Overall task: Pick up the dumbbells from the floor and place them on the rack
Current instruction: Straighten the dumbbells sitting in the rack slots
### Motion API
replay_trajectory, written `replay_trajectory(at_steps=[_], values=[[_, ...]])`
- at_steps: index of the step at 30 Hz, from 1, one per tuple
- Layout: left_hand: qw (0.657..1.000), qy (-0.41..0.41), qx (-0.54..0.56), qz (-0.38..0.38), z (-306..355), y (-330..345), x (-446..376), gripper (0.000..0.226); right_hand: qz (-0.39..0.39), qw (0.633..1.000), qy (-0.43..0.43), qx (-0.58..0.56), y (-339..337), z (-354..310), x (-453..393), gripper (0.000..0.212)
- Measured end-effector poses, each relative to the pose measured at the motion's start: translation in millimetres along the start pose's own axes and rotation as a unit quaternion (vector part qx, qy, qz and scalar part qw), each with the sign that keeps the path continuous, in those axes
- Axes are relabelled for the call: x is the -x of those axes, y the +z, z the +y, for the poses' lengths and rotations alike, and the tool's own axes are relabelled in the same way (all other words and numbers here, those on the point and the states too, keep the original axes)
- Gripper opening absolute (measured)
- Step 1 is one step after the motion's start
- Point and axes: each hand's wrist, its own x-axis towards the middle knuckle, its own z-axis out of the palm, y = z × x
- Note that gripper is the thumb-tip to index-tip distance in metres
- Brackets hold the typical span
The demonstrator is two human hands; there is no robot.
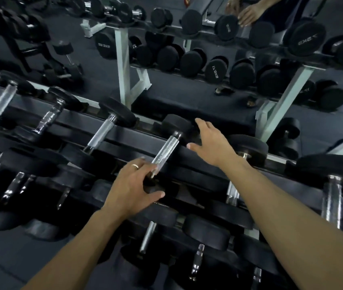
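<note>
A black dumbbell (166,150) with a knurled chrome handle lies across the top tier of the dark rack (199,158), its far head toward the mirror. My left hand (135,185) wraps round the near head, with the fingers over it and the thumb underneath. My right hand (208,143) reaches over to the far head (176,123); its fingers lie straight against that head's right side and the thumb points at the handle.
Other dumbbells fill the rack on both sides, such as one to the left (103,130) and one to the right (248,146), and on the lower tiers (206,233). A mirror (187,97) behind the rack reflects the rack and my hands.
</note>
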Motion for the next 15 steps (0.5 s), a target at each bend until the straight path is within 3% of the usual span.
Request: replay_trajectory(at_steps=[4, 8, 15], values=[[0.995, -0.03, 0.006, -0.099, -32.0, -9.1, -7.2, 0.091, -0.005, 1.0, 0.019, 0.018, 8.3, -8.6, -17.0, 0.065], [0.995, -0.029, -0.003, -0.094, -43.5, -7.0, -15.9, 0.082, 0.013, 0.999, 0.042, 0.032, 12.8, -12.9, -26.1, 0.036], [0.995, -0.05, 0.042, -0.076, -41.5, -3.5, -12.7, 0.079, 0.007, 0.998, 0.016, 0.066, 10.0, -15.1, -32.1, 0.028]])
